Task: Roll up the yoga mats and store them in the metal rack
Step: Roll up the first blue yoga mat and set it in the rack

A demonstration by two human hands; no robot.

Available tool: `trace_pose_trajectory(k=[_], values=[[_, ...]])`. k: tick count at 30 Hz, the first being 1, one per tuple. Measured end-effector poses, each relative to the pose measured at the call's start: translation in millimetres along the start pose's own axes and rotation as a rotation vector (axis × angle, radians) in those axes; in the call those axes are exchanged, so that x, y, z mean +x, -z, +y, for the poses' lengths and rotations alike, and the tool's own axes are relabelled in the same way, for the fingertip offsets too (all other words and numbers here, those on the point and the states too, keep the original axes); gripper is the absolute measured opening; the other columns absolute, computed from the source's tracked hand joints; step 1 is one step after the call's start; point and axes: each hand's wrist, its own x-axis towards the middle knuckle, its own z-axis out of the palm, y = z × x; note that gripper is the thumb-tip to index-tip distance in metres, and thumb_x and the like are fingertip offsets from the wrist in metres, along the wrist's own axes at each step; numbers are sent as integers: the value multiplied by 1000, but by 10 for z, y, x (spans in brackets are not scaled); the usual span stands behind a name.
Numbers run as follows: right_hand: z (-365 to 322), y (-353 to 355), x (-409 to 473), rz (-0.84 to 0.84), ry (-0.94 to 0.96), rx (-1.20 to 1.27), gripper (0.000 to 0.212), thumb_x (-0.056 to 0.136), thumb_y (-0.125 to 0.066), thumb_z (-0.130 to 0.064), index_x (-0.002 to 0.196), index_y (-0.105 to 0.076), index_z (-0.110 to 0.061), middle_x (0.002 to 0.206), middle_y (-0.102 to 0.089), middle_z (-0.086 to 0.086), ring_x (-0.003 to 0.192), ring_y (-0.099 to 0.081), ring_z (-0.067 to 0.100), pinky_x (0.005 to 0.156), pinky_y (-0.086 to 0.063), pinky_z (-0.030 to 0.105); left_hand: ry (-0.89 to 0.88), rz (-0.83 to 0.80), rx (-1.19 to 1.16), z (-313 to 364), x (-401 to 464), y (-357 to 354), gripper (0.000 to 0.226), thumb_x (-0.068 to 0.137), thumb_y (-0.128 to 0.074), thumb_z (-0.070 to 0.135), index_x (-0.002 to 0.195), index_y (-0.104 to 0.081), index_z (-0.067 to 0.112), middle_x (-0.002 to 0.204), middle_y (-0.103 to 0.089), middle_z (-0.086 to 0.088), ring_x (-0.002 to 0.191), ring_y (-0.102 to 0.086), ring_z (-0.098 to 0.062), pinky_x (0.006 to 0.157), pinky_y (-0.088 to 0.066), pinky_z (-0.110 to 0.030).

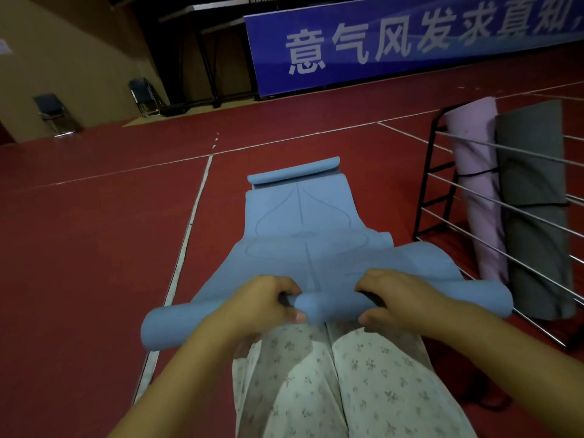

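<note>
Item: blue yoga mat [303, 248], lying lengthwise on the red floor [94, 248], partly rolled. The near end forms a roll across the person's knees; the far end curls up on its own beside a white court line [189, 222].

Left hand [262, 303]: fingers curled over the top of the roll, thumb beneath, gripping it left of centre.

Right hand [398, 298]: same grip, right of centre. The two hands sit close together, leaving both outer ends of the roll unsupported.

Metal rack [442, 184]: stands to the right, near the mat. A pink rolled mat [477, 184] and a grey rolled mat [534, 197] stand upright in it, touching each other.

Step in hand, as judged: rolling, early stage; most of the mat is flat.

Handling notes: keep the roll tight and square to the mat's long edges. The left end appears thicker than the right, though wide-angle distortion may account for this; if real, even it out before the roll cones. Spreading the hands wider would steady the ends. Flatten the far curl before the roll reaches it.
</note>
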Motion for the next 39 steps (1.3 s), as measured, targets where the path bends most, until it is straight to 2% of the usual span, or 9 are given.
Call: trace_pose_trajectory(k=[5,12,15,17,24,31,34,37,39], values=[[121,136,175,-121,79,-59,40,83,-61,-53,103,-64,-18,100,-43,-8,98,-38,10,88,-40,31,49,-204,-64,-44,255,140,30,83,-71,32,109,-67,18,96,-61,9,91,-55,-6,72,-40,-12],[133,258,322,-211,55,2,37,83,-64,-47,96,-65,-14,96,-60,2,86,-56,17,73,-41,28,-55,-175,17,-82,311,166,34,85,-67,28,56,-52,19,67,-40,1,65,-42,-4,64,-35,-27],[136,247,293,-155,4,56,46,80,-68,-48,121,-55,-31,105,-58,-9,87,-52,4,70,-37,15,-28,-112,94,-72,256,155,13,84,-68,39,92,-66,28,87,-54,4,86,-54,-12,81,-43,-29],[141,192,240,-86,-17,67,48,80,-69,-48,122,-50,-33,104,-58,-10,85,-52,4,67,-37,14,19,-42,139,-68,208,120,40,82,-68,43,115,-59,23,103,-60,3,96,-57,-14,86,-44,-28],[102,-108,48,143,-61,186,32,87,-64,-38,116,-57,-26,111,-57,-10,105,-51,9,88,-40,25,5,36,159,-64,167,71,31,86,-64,44,104,-57,20,102,-61,-1,94,-56,-18,82,-43,-29],[238,162,320,-115,-92,330,26,90,-61,-36,114,-61,-27,109,-64,-10,97,-57,4,74,-38,8,67,-128,81,-100,363,147,27,96,-51,37,112,-60,17,111,-62,-2,91,-50,-13,74,-34,-22],[288,227,474,-225,-109,362,31,92,-60,-32,121,-60,-20,112,-61,-7,95,-55,3,67,-38,0,85,-174,116,-149,470,127,32,98,-47,38,120,-58,17,121,-55,-8,107,-50,-20,85,-35,-24],[323,266,591,-310,-131,377,32,93,-59,-33,121,-60,-19,112,-59,-4,94,-55,4,68,-39,0,88,-72,126,-197,524,75,32,95,-54,35,121,-57,16,123,-46,-10,118,-43,-24,102,-33,-30],[359,270,651,-356,-143,367,31,93,-58,-36,119,-61,-21,118,-60,-3,106,-56,11,83,-41,9,27,79,79,-181,479,28,27,93,-59,28,115,-57,13,115,-49,-7,109,-48,-23,93,-38,-29]])
